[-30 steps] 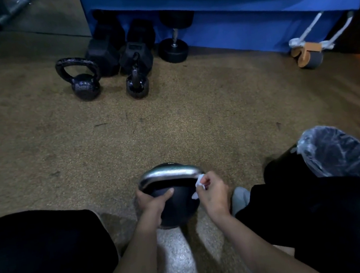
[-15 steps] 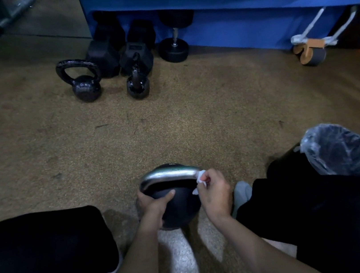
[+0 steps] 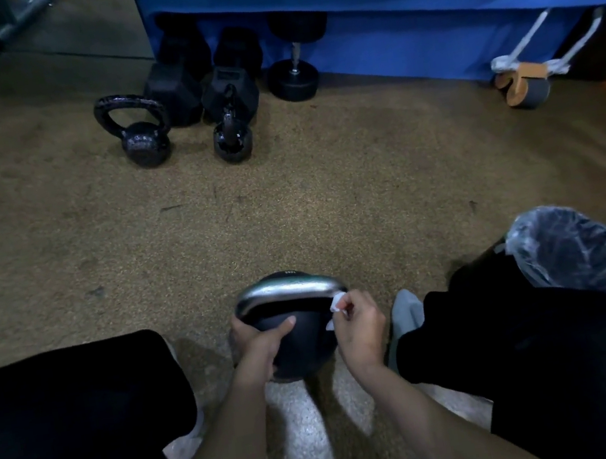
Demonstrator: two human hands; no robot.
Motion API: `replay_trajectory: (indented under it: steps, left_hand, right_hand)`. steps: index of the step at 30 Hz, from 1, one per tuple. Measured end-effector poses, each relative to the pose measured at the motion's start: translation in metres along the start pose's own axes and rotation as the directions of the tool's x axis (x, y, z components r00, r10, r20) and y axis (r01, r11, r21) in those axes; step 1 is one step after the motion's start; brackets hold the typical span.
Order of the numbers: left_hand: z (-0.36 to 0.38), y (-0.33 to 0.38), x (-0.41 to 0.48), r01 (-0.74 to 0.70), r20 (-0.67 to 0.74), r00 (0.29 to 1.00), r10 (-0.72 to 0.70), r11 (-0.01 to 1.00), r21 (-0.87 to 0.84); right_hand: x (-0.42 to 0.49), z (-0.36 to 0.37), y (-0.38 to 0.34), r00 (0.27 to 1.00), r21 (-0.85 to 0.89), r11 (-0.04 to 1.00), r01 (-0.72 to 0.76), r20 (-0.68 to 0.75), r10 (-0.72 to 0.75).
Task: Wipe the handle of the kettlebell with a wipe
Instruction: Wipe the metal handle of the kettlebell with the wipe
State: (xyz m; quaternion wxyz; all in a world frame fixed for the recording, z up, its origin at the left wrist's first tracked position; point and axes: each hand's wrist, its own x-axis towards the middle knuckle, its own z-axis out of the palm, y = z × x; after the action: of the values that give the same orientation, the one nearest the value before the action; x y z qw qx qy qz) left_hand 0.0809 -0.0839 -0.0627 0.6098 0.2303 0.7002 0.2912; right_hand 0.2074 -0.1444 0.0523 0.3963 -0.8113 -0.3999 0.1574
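Judged heavy and rigid, unlikely to shift under rubbing; handle [image 3: 287, 290] of smooth metal, probably slick, so best braced low on the ball. Steadies the kettlebell [image 3: 305, 348], upright on the floor [image 3: 289, 200] between 2 knees [image 3: 83, 399], with the left hand [image 3: 261, 343]: fingers curled round the ball's side, thumb across its front. Pinches the wipe [image 3: 337, 300] (small, white, crumpled) in the right hand [image 3: 359, 329] against the handle's right bend, wrist turned inward
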Motion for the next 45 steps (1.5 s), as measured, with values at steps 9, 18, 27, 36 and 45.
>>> replay_trajectory:
  steps: [9, 18, 27, 36, 45]
  left_hand:
    - [0.001, 0.006, -0.005, 0.002, 0.023, 1.0, -0.001, 1.0, -0.028]
    - [0.003, 0.006, -0.006, -0.016, 0.071, 0.997, 0.022, 0.996, -0.086]
    - [0.003, 0.004, -0.002, -0.034, 0.071, 0.997, 0.043, 0.993, -0.114]
    - [0.005, 0.002, 0.004, -0.037, 0.033, 0.999, 0.039, 0.998, -0.05]
    - [0.002, -0.001, 0.006, 0.005, 0.033, 0.999, -0.004, 1.0, -0.012]
  right_hand:
    - [0.004, -0.003, -0.004, 0.998, 0.014, 0.999, -0.04, -0.038, 0.041]
    - [0.016, -0.007, -0.008, 0.999, -0.008, 0.999, -0.034, -0.027, 0.034]
    - [0.036, -0.016, -0.015, 0.99, -0.119, 0.992, -0.042, 0.129, 0.057]
    - [0.054, -0.017, -0.027, 0.96, -0.233, 0.971, -0.046, 0.257, 0.107]
    - [0.079, -0.023, -0.036, 0.894, -0.375, 0.927, 0.009, 0.418, 0.16]
